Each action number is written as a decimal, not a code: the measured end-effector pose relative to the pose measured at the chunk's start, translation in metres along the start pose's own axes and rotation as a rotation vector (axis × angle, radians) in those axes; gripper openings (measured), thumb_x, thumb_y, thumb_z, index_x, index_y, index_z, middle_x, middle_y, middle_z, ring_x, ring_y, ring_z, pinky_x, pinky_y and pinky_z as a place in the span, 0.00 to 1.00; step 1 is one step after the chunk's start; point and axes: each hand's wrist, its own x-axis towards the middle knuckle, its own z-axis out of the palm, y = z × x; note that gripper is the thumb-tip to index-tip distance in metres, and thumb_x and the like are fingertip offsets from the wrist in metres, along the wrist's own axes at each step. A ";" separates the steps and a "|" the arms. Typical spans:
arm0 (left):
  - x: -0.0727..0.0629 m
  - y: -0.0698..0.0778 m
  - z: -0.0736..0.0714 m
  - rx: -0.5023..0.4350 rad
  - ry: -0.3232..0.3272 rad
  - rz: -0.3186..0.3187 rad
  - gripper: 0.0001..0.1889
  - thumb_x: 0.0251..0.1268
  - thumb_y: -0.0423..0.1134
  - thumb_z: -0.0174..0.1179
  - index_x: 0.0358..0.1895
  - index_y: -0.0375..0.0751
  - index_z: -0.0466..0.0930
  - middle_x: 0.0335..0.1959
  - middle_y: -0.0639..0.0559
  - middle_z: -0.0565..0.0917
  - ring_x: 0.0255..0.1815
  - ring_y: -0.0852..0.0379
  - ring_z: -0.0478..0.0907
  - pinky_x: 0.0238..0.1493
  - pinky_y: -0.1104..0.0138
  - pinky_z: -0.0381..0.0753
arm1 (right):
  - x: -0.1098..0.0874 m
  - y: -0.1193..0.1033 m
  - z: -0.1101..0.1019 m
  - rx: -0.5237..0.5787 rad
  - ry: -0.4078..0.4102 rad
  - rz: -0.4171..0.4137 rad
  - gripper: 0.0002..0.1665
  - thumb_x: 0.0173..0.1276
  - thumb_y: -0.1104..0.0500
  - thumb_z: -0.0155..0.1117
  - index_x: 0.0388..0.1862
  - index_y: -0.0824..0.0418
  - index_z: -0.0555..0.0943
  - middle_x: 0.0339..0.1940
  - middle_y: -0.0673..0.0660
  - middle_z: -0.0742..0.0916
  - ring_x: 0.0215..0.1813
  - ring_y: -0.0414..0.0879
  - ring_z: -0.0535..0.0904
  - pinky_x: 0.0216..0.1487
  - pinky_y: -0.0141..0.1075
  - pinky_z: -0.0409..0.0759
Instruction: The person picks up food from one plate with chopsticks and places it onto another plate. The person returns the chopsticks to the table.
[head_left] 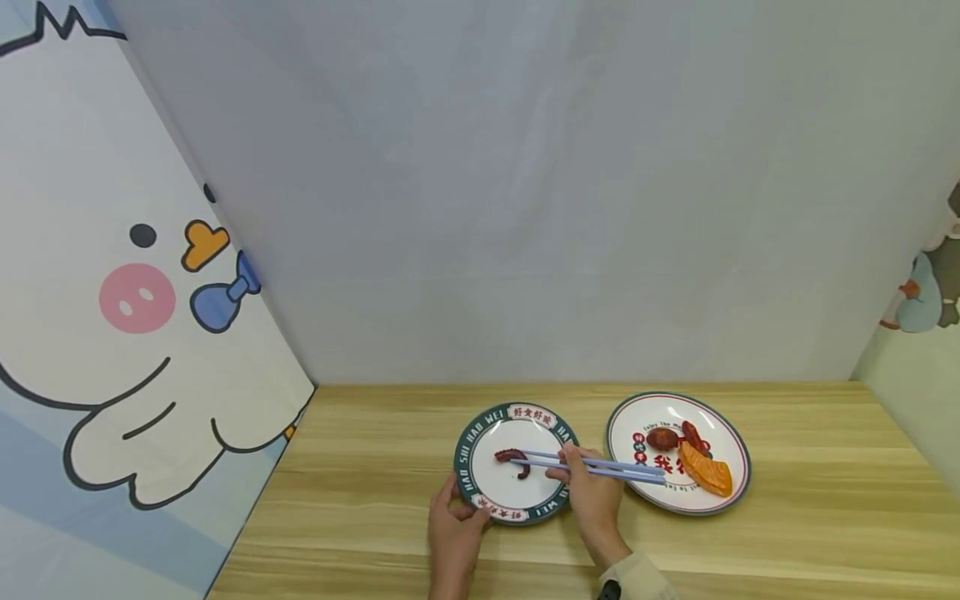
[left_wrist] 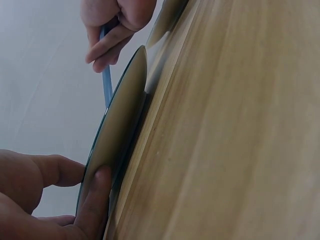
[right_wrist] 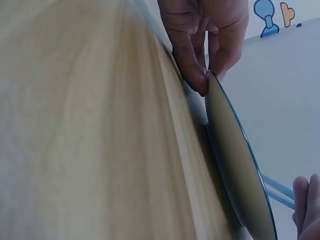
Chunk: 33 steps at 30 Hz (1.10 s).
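Observation:
My left hand [head_left: 456,529] grips the near-left rim of a green-bordered plate [head_left: 467,450], thumb at the edge and a finger [left_wrist: 97,200] along the underside in the left wrist view. A dark red curled piece like an octopus tentacle [head_left: 512,456] lies in the middle of this plate. My right hand [head_left: 596,504] holds a pair of light blue chopsticks [head_left: 626,471] over the plate's right side. Their tips overlap the tentacle in the head view, while their back ends extend toward the second plate. In the right wrist view, the chopsticks [right_wrist: 280,192] appear beyond the plate rim.
To the right stands a white oval plate [head_left: 622,425] with a thin dark rim. On it lie an orange salmon-like slice [head_left: 705,471], a brown-red oval piece [head_left: 662,439] and a small red piece [head_left: 693,435]. A grey wall [head_left: 525,208] backs the wooden table [head_left: 360,483].

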 end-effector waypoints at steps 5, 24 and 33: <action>-0.001 0.000 -0.001 -0.010 -0.002 0.012 0.43 0.51 0.14 0.65 0.76 0.22 0.64 0.58 0.33 0.72 0.42 0.49 0.77 0.35 0.67 0.90 | -0.001 -0.001 -0.001 0.011 0.022 0.038 0.17 0.79 0.67 0.60 0.50 0.85 0.81 0.41 0.74 0.89 0.23 0.39 0.88 0.32 0.28 0.88; -0.001 -0.001 -0.001 -0.019 -0.010 -0.004 0.43 0.52 0.15 0.65 0.77 0.23 0.64 0.59 0.33 0.71 0.43 0.49 0.77 0.37 0.67 0.91 | 0.004 -0.007 -0.006 0.239 0.092 0.138 0.14 0.78 0.72 0.57 0.49 0.89 0.78 0.37 0.64 0.88 0.25 0.44 0.89 0.39 0.36 0.91; 0.000 -0.001 0.000 -0.008 -0.003 0.009 0.42 0.53 0.15 0.66 0.76 0.23 0.64 0.59 0.33 0.72 0.43 0.49 0.78 0.37 0.66 0.90 | 0.005 -0.013 -0.010 0.325 0.108 0.158 0.10 0.78 0.72 0.58 0.44 0.81 0.83 0.33 0.58 0.89 0.26 0.45 0.90 0.39 0.35 0.91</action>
